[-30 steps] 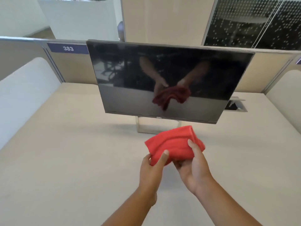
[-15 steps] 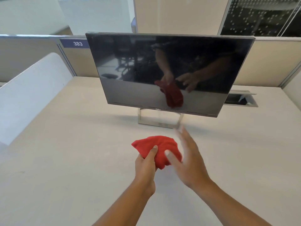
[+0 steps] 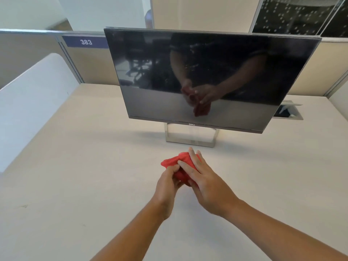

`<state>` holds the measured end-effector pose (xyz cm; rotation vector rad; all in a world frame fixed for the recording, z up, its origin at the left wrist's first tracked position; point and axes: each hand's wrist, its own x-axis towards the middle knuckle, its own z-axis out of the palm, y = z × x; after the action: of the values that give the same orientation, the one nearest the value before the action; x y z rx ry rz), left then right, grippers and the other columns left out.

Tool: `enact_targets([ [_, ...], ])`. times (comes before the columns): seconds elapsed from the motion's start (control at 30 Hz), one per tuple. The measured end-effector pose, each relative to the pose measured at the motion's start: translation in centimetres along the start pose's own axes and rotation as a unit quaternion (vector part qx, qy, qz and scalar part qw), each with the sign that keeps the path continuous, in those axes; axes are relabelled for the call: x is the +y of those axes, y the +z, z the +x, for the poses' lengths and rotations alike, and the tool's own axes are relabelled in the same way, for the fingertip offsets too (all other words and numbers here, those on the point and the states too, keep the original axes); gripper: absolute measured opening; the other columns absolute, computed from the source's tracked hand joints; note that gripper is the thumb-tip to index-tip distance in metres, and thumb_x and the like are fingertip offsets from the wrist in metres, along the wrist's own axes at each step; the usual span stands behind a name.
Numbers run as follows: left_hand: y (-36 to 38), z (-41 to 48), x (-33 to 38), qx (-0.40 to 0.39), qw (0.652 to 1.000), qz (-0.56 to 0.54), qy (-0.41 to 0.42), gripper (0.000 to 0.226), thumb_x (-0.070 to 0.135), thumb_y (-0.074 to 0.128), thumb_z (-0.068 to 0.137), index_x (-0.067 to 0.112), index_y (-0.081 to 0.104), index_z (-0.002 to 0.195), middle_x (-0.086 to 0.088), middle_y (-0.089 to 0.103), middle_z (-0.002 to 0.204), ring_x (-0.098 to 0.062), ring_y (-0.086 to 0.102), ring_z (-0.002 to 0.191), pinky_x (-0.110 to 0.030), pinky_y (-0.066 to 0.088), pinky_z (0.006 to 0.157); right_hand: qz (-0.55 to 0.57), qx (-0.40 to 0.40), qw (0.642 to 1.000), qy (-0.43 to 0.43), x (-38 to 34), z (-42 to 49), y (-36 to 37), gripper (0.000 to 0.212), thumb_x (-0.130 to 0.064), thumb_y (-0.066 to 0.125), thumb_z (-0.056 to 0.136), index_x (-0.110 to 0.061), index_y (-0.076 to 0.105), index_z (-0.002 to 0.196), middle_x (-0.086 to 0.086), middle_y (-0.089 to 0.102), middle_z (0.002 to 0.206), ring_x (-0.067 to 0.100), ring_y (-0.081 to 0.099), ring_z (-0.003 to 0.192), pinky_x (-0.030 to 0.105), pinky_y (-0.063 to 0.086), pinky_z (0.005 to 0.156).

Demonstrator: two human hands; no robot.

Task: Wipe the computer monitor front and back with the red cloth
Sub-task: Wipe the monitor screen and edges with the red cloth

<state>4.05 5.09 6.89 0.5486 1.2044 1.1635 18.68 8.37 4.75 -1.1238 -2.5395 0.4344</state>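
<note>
Cloth [image 3: 172,162], red and bunched, sat gripped between 2 hands above the desk [image 3: 75,185]: left hand [image 3: 166,187] pinching its near edge, right hand [image 3: 205,183] closed over its top. Beyond them stood the dark monitor [image 3: 207,76].

Brightness: we see an evenly lit, bright office scene, nothing dim.
Shadows: soft and faint on the desk [image 3: 75,185], a pale band beneath the monitor [image 3: 207,76] around its stand [image 3: 190,142].
Glare: the dark screen mirrors our arms and a red blur in the centre of the frame.
Distortion: we note wide-angle bowing; partition lines lean at the left and right edges.
Blur: slight softness overall, fingertips smeared.
</note>
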Motion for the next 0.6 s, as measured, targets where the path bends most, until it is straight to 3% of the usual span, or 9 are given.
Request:
enact_targets([
  [0.13, -5.3, 4.2, 0.9, 0.074, 0.971, 0.193, 0.12, 0.032, 0.035, 0.04, 0.103, 0.023, 0.068, 0.111, 0.003, 0.07, 0.114, -0.015, 0.062, 0.113, -0.034, 0.047, 0.099, -0.057, 0.029, 0.998, 0.011, 2.5, 2.8, 1.5, 0.069, -0.004, 0.054, 0.098, -0.016, 0.021, 0.157, 0.006, 0.007, 0.167, 0.034, 0.007, 0.152, 0.041, 0.028, 0.114],
  [0.17, -7.4, 5.5, 0.8, 0.098, 0.941, 0.286, 0.15, 0.03, 0.035, 0.045, 0.102, 0.02, 0.066, 0.117, 0.002, 0.066, 0.122, -0.017, 0.06, 0.117, -0.034, 0.045, 0.101, -0.076, 0.039, 0.996, 0.025, 3.5, 3.5, 1.6, 0.067, -0.001, 0.054, 0.097, -0.012, 0.026, 0.156, 0.009, 0.012, 0.166, 0.037, 0.009, 0.152, 0.045, 0.027, 0.116],
  [0.27, -14.5, 8.6, 0.9, 0.149, 0.791, 0.558, 0.202, 0.046, 0.041, 0.048, 0.099, 0.011, 0.056, 0.133, -0.005, 0.054, 0.141, -0.025, 0.052, 0.127, -0.039, 0.04, 0.107, -0.159, 0.037, 0.981, 0.105, 6.7, 5.7, 2.2, 0.059, -0.004, 0.055, 0.096, -0.006, 0.034, 0.151, 0.016, 0.023, 0.162, 0.041, 0.015, 0.15, 0.059, 0.031, 0.114],
  [0.37, -19.3, 10.2, 0.4, 0.158, 0.706, 0.667, 0.177, 0.072, 0.056, 0.026, 0.092, 0.009, 0.047, 0.142, -0.006, 0.039, 0.155, -0.023, 0.031, 0.145, -0.039, 0.023, 0.119, -0.192, 0.016, 0.962, 0.193, 8.8, 7.1, 2.4, 0.06, -0.003, 0.056, 0.094, -0.011, 0.037, 0.15, 0.02, 0.026, 0.16, 0.037, 0.017, 0.15, 0.059, 0.043, 0.105],
  [0.43, -20.5, 10.6, -0.4, 0.151, 0.685, 0.692, 0.17, 0.08, 0.061, 0.016, 0.09, 0.011, 0.042, 0.147, -0.003, 0.032, 0.159, -0.019, 0.021, 0.15, -0.038, 0.016, 0.122, -0.22, 0.006, 0.956, 0.194, 9.3, 7.4, 2.8, 0.067, 0.003, 0.06, 0.086, -0.021, 0.045, 0.148, 0.02, 0.029, 0.159, 0.041, 0.021, 0.148, 0.055, 0.049, 0.098],
  [0.5, -20.4, 10.8, -0.8, 0.159, 0.679, 0.694, 0.179, 0.079, 0.063, 0.017, 0.09, 0.012, 0.041, 0.147, -0.002, 0.031, 0.16, -0.017, 0.019, 0.15, -0.037, 0.014, 0.123, -0.23, -0.009, 0.957, 0.176, 9.1, 7.4, 3.4, 0.061, -0.001, 0.061, 0.084, -0.024, 0.054, 0.141, 0.019, 0.036, 0.156, 0.047, 0.031, 0.143, 0.054, 0.051, 0.095],
  [0.57, -20.3, 10.9, -0.7, 0.162, 0.679, 0.693, 0.18, 0.078, 0.063, 0.019, 0.09, 0.014, 0.04, 0.147, 0.0, 0.03, 0.16, -0.016, 0.018, 0.15, -0.036, 0.013, 0.123, -0.22, -0.002, 0.956, 0.195, 9.1, 7.5, 4.2, 0.046, -0.027, 0.057, 0.093, -0.026, 0.055, 0.139, 0.016, 0.037, 0.156, 0.044, 0.033, 0.142, 0.055, 0.046, 0.103],
  [0.6, -20.3, 10.9, -0.7, 0.162, 0.68, 0.692, 0.18, 0.077, 0.063, 0.02, 0.091, 0.014, 0.04, 0.147, 0.0, 0.029, 0.16, -0.016, 0.017, 0.15, -0.036, 0.013, 0.123, -0.21, 0.004, 0.954, 0.214, 9.1, 7.6, 4.4, 0.049, -0.043, 0.054, 0.094, -0.028, 0.052, 0.141, 0.013, 0.035, 0.157, 0.042, 0.031, 0.143, 0.054, 0.042, 0.108],
])
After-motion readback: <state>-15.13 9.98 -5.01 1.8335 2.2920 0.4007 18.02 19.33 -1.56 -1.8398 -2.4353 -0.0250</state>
